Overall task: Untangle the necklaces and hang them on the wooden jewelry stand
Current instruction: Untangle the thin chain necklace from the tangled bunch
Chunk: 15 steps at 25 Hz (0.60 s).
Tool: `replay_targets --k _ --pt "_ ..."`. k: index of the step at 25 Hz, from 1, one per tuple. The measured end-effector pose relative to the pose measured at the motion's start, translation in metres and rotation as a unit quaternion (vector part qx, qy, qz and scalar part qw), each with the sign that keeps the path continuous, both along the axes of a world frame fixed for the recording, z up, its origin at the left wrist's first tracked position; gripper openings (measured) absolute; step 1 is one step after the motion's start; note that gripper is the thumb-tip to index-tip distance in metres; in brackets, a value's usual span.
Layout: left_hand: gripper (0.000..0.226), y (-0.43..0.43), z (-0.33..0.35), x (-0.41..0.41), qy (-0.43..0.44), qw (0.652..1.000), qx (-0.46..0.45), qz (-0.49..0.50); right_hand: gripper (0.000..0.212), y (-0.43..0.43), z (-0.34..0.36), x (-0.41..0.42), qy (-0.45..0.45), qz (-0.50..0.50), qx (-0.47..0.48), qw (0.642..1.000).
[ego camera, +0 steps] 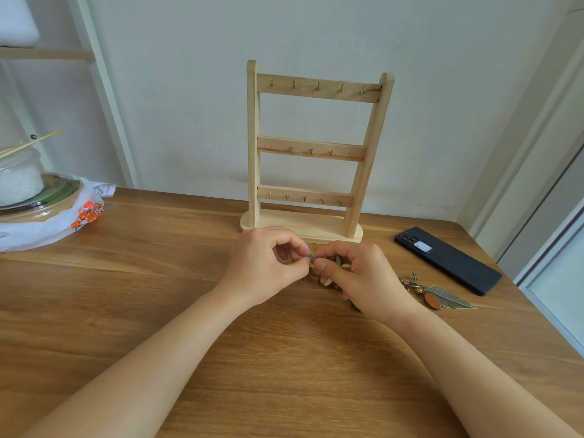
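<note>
Your left hand [268,263] and right hand [363,279] both pinch the tangled necklaces [313,260] between thumb and fingertips, just in front of the stand [316,147], which is upright on the table [158,279]. A feather pendant [450,297] lies beside your right hand, near the phone [448,259].

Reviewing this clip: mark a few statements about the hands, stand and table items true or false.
1. The left hand and right hand both pinch the necklaces in front of the stand. True.
2. A necklace already hangs on the stand's top bar. False: all its hooks are bare.
3. The phone lies left of the stand. False: it lies to its right.
4. A feather pendant rests on the table beside the right hand. True.
</note>
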<state>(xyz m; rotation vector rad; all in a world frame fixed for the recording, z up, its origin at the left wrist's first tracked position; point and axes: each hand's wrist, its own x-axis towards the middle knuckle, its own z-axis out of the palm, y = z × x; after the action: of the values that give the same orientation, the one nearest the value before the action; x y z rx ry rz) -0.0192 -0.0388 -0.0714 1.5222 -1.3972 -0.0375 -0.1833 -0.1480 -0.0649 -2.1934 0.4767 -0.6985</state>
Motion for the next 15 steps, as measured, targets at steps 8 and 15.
replay_targets --k 8,15 --pt "0.013 0.0026 0.0020 0.0006 -0.007 0.998 0.065 -0.013 0.011 0.0052 -0.0009 0.0014 0.000 0.018 0.006 1.000" --pt "0.008 0.0012 0.0021 0.0092 -0.036 0.988 0.149 0.004 0.010 0.0045 0.0012 0.0004 0.009 0.002 -0.022 1.000"
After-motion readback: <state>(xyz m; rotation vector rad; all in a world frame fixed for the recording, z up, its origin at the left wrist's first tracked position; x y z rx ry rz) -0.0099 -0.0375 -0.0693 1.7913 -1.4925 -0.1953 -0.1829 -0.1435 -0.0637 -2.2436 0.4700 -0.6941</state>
